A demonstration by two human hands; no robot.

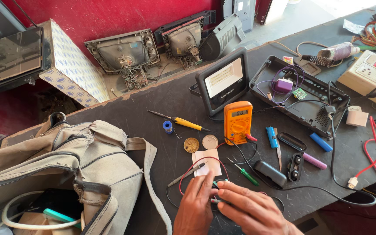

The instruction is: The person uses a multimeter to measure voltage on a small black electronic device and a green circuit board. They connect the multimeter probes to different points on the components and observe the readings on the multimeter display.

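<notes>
My left hand [195,204] and my right hand [251,209] meet at the near edge of the dark workbench [153,104], fingertips pinched together on a small part with red and black wires [196,167] running from it. What the part is stays hidden under the fingers. Just beyond them lie a pink paper slip [207,162], a grey probe [187,174] and a green screwdriver [245,173]. An orange multimeter [237,123] stands further back, its leads trailing toward my hands.
A beige canvas bag [66,169] fills the left. A floodlight [223,80], an open black housing [301,95], a yellow screwdriver [181,122], solder spool [167,126], two round tins [191,145], blue and purple cells [320,142] and a socket box [368,76] crowd the bench.
</notes>
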